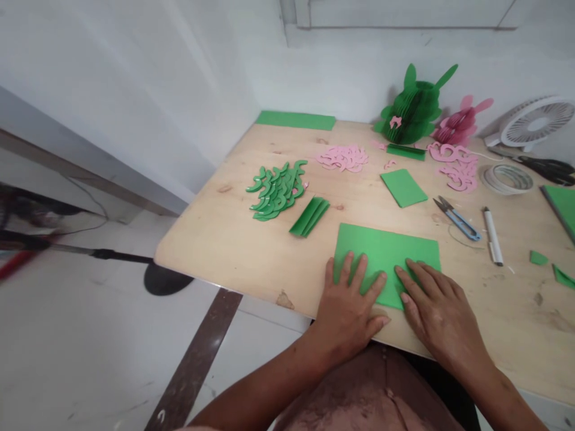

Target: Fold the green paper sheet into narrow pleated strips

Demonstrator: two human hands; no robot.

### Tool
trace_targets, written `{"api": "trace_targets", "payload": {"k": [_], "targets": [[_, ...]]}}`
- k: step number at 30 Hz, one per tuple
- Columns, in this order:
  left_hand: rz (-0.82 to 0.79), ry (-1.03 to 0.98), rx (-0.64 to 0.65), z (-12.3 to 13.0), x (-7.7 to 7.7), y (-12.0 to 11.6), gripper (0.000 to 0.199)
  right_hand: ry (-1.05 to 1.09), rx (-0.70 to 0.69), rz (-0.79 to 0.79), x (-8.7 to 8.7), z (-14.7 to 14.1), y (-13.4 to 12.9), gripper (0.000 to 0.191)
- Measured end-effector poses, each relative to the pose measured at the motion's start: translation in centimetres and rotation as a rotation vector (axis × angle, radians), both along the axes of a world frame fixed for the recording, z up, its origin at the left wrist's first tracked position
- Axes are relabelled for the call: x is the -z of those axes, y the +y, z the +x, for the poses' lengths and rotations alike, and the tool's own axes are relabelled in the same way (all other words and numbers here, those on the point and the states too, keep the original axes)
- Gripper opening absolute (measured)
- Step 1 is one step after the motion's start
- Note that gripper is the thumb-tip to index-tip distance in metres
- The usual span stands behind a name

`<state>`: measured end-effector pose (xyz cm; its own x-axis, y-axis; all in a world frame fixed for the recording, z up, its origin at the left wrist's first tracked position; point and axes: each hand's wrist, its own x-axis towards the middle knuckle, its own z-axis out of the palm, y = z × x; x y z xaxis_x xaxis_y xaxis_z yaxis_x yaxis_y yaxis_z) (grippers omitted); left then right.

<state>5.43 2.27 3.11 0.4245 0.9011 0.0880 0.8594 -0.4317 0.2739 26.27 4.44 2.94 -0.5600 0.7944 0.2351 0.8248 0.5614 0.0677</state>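
"What's done?"
"2 standing paper figures, the green one (408, 114) and the pink one (458, 126), look assembled; curved green pieces (276, 191) lie cut and heaped; the green sheet (386, 248), at the table's (215, 251) near edge, seems uncut."
"And the fingers?"
"The left hand's (348, 302) spread wide, the right hand's (438, 308) lie closer; both rest flat on the sheet, gripping nothing."
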Motion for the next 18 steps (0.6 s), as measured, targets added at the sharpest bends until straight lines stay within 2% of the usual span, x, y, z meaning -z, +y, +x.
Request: {"api": "trace_targets", "payload": {"k": [18], "targets": [[-0.015,-0.005,0.006,-0.22,-0.08,-0.05,0.062,-0.02,0.024,-0.02,-0.15,0.02,-0.04,0.038]]}}
